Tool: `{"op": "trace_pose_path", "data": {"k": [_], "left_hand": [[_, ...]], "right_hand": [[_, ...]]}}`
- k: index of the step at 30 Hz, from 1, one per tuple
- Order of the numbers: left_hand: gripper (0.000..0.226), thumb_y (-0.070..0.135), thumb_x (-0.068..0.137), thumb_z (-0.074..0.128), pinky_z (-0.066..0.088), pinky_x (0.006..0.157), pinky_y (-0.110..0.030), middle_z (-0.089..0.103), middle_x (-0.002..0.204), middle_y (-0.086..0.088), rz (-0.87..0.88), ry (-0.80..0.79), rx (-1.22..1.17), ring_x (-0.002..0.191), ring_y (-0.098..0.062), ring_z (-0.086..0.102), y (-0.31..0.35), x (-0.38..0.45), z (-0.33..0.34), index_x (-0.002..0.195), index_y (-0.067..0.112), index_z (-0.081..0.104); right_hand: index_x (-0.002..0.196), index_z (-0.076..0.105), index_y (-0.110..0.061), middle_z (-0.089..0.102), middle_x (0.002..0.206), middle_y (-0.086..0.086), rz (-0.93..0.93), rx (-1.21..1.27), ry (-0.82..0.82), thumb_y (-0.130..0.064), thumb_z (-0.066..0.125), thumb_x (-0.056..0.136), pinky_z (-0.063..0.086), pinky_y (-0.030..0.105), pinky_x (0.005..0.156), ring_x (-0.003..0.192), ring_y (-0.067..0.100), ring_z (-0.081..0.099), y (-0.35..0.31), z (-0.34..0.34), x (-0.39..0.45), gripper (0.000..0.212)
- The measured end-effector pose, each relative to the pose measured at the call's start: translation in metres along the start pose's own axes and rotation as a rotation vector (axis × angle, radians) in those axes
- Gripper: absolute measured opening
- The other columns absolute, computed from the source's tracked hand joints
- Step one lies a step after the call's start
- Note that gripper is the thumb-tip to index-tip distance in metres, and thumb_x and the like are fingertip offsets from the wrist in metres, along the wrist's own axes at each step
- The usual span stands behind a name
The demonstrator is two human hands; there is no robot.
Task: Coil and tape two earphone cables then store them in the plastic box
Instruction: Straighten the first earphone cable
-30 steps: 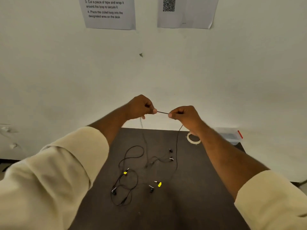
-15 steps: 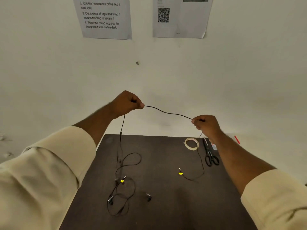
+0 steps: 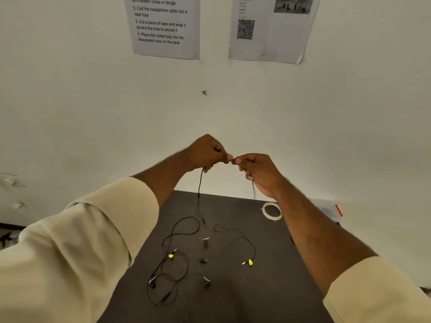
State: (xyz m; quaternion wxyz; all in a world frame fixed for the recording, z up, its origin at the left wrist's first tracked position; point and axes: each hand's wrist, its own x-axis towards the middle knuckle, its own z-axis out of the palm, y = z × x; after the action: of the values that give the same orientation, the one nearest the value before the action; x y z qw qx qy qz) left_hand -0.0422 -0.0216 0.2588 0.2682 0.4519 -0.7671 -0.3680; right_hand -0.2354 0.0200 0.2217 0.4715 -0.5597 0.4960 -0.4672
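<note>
Both hands, left hand [image 3: 205,152] and right hand [image 3: 255,169], pinch one earphone cable [image 3: 200,183] above the tabletop [image 3: 233,299]. I judge coiling barely begun; second cable [image 3: 168,276] loose, untaped, near tape roll [image 3: 271,210].

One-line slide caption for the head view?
Left hand and right hand pinch a black earphone cable above the dark table, a second cable and tape roll.

One thin black earphone cable [image 3: 200,183] hangs from the centre of the frame down to the dark table, its yellow-marked plug [image 3: 250,262] lying lower right of centre. The second earphone cable [image 3: 172,271] lies in loose loops lower left. A clear plastic box [image 3: 326,209], red-tabbed, sits at the right edge, partly hidden.
</note>
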Motion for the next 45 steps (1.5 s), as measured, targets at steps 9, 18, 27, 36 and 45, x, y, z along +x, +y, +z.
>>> {"op": "trace_pose_path", "data": {"k": [9,18,27,36,45], "left_hand": [[0.008,0.025,0.083,0.075,0.059,0.081,-0.046,0.073,0.079,-0.001,-0.076,0.042,-0.199,0.075,-0.018,0.062,-0.059,-0.024,-0.030,0.082,0.019,0.079],[0.010,0.024,0.080,0.079,0.028,0.039,-0.020,0.061,0.057,0.004,-0.050,0.080,-0.168,0.042,-0.005,0.037,-0.034,-0.009,-0.017,0.079,0.014,0.078],[0.014,0.026,0.081,0.078,0.027,0.038,-0.018,0.058,0.052,0.005,-0.022,0.005,-0.090,0.040,-0.007,0.036,0.000,0.008,-0.002,0.073,0.014,0.076],[0.022,0.030,0.074,0.083,0.036,0.041,-0.021,0.060,0.053,-0.001,-0.106,0.087,-0.204,0.041,-0.010,0.042,-0.026,-0.012,-0.038,0.073,0.009,0.075],[0.002,0.014,0.079,0.079,0.055,0.062,-0.026,0.069,0.066,0.000,-0.074,0.077,-0.214,0.060,-0.009,0.062,-0.066,-0.025,-0.032,0.078,0.014,0.077]], "right_hand": [[0.070,0.073,-0.022,0.072,0.073,-0.012,-0.107,-0.211,0.235,-0.007,0.068,0.083,0.043,0.007,0.062,0.069,-0.006,0.064,-0.007,-0.053,0.006,0.020],[0.104,0.068,-0.021,0.068,0.110,-0.001,-0.026,-0.384,0.080,-0.016,0.072,0.085,0.046,0.030,0.093,0.104,0.013,0.060,0.005,-0.052,0.010,0.021],[0.093,0.072,-0.008,0.069,0.075,0.006,-0.066,-0.019,-0.085,-0.004,0.061,0.091,0.050,0.027,0.062,0.064,0.018,0.059,-0.006,0.019,0.011,0.012],[0.083,0.077,-0.010,0.068,0.063,0.005,-0.053,-0.068,-0.067,-0.014,0.074,0.082,0.030,0.020,0.047,0.055,0.013,0.043,-0.007,-0.026,0.018,0.004],[0.079,0.077,-0.013,0.067,0.061,0.006,-0.042,-0.051,0.028,-0.009,0.074,0.082,0.029,0.020,0.044,0.049,0.013,0.036,-0.005,-0.036,0.022,0.006]]}}
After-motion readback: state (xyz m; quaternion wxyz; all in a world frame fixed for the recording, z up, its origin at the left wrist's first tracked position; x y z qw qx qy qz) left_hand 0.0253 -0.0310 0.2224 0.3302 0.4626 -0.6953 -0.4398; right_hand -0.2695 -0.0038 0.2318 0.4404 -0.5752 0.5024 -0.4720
